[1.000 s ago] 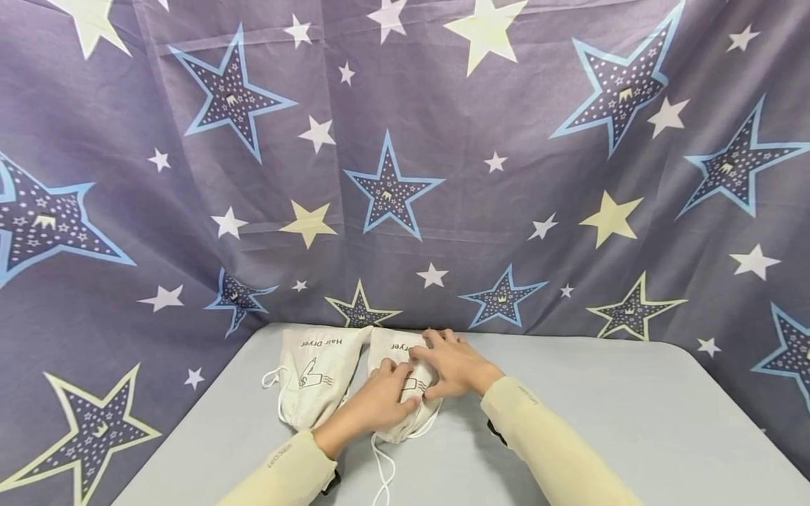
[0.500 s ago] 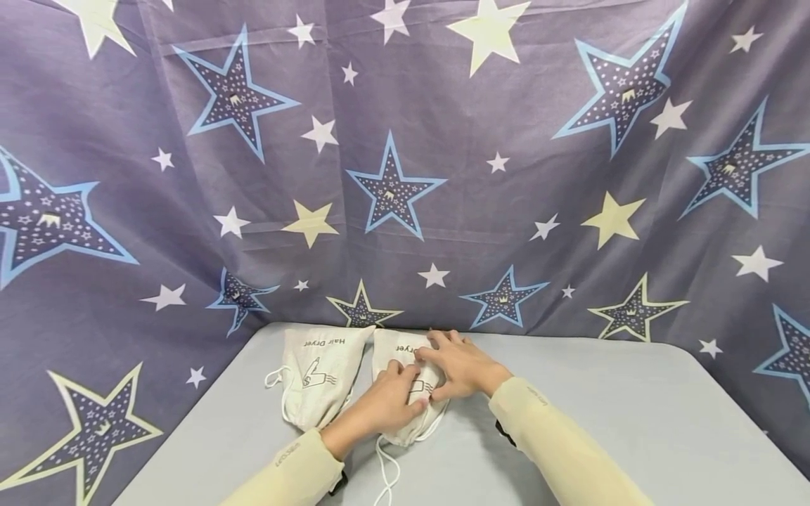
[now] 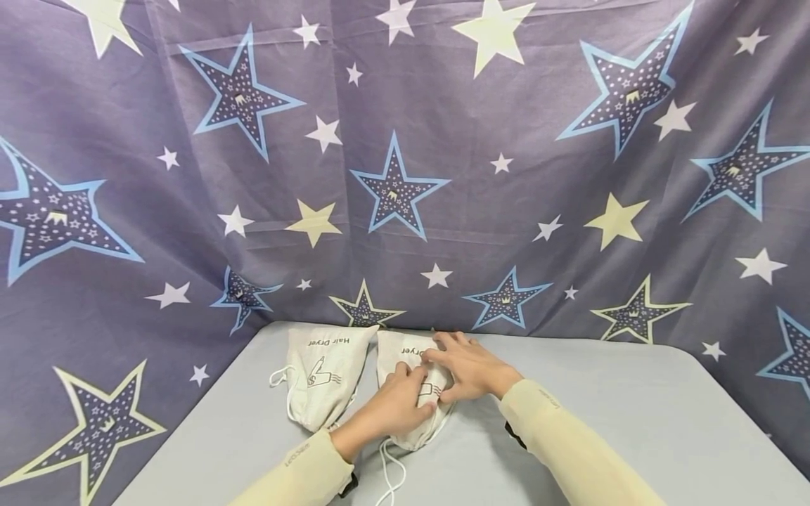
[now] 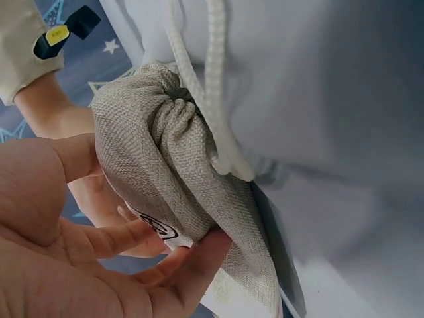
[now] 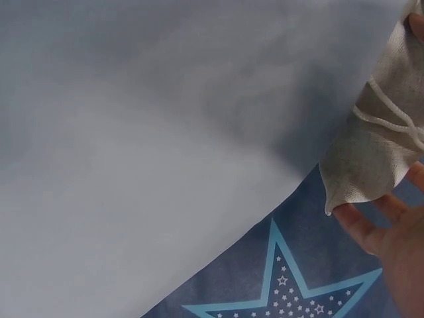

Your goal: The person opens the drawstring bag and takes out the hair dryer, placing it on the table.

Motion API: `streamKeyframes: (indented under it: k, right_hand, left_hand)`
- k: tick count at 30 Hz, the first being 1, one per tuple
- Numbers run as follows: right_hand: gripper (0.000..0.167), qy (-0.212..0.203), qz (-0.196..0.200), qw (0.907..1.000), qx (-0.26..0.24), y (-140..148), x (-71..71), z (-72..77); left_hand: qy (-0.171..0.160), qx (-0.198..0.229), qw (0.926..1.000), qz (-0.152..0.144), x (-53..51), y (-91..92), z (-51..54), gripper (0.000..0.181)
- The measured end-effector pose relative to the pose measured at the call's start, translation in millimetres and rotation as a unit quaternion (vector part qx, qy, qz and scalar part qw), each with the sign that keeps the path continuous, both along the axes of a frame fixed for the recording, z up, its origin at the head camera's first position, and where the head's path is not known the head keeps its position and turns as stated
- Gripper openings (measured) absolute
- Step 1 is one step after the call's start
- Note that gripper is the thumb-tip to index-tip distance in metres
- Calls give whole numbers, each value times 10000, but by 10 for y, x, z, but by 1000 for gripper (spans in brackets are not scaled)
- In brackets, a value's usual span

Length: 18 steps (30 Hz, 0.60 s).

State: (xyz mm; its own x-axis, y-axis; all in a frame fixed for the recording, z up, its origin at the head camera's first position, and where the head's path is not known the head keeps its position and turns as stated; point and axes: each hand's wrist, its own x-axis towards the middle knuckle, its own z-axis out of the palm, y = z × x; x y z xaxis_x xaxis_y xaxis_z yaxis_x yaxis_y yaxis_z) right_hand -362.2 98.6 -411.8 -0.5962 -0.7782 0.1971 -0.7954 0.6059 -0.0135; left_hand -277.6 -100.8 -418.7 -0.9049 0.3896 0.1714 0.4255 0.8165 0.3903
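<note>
Two cream drawstring bags printed "Hair Dryer" lie side by side at the back of the table. The left bag (image 3: pixel 325 376) is untouched. On the right bag (image 3: pixel 392 358), my left hand (image 3: pixel 395 406) rests with bent, spread fingers; in the left wrist view its thumb and fingers (image 4: pixel 199 265) lie against the cloth near the gathered neck. My right hand (image 3: pixel 474 367) touches the same bag's right side and far corner, and in the right wrist view its fingertips meet the bag's edge (image 5: pixel 364 165). White cord (image 3: pixel 394 471) trails from the neck.
A grey cloth-covered table (image 3: pixel 607 414) extends to the right and in front of the bags. Behind and along the sides hangs a purple curtain (image 3: pixel 418 91) with blue, white and yellow stars. The left bag's cord loop (image 3: pixel 278 376) lies on its left side.
Both hands and the right bag have shifted slightly right in the view, and the whole scene has drifted a little right too. Both hands stay on the right bag.
</note>
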Motion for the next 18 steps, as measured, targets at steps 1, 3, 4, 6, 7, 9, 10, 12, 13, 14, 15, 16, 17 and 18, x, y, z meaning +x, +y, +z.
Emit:
streamKeyframes:
  k: [1, 3, 4, 6, 7, 9, 10, 12, 13, 14, 15, 16, 17, 18]
  right_hand:
    - [75, 9, 7, 10000, -1, 9, 4, 4]
    - [75, 40, 60, 10000, -21, 32, 14, 16]
    - [75, 57, 83, 9999, -21, 46, 15, 15]
    - [75, 87, 115, 9999, -31, 79, 18, 11]
    - [74, 103, 131, 9999, -27, 94, 15, 6]
    - [74, 87, 117, 9999, -11, 124, 15, 3]
    - [74, 78, 112, 9999, -6, 137, 15, 3]
    - [74, 76, 121, 9999, -7, 165, 18, 7]
    - [74, 75, 133, 9999, 2, 178, 22, 14]
    - [74, 77, 145, 9999, 8, 192, 25, 19]
    - [74, 82, 163, 9998, 7, 208, 28, 24]
    - [74, 85, 181, 9998, 1, 223, 31, 29]
    - [73, 98, 188, 9998, 7, 241, 30, 28]
    - [74, 100, 190, 9998, 22, 257, 33, 33]
  left_hand:
    - [7, 12, 10000, 3, 2, 11, -2, 70]
    - [31, 36, 10000, 6, 5, 35, -8, 72]
    - [41, 44, 10000, 3, 4, 49, -12, 73]
    - [28, 65, 10000, -14, 9, 78, -9, 75]
    - [22, 64, 10000, -19, 9, 93, -8, 75]
    - [0, 48, 10000, -40, 10, 121, -8, 76]
    - [-4, 35, 10000, -44, 14, 135, -7, 76]
    - [-9, 23, 10000, -57, 22, 167, 0, 77]
    - [-23, 24, 10000, -57, 28, 185, 6, 77]
    - [-35, 31, 10000, -57, 34, 203, 12, 77]
    - [-38, 34, 10000, -58, 40, 221, 18, 77]
    - [-49, 47, 10000, -58, 46, 239, 24, 77]
    - [-55, 63, 9999, -60, 50, 258, 30, 77]
    - [-65, 72, 9999, -50, 53, 277, 32, 76]
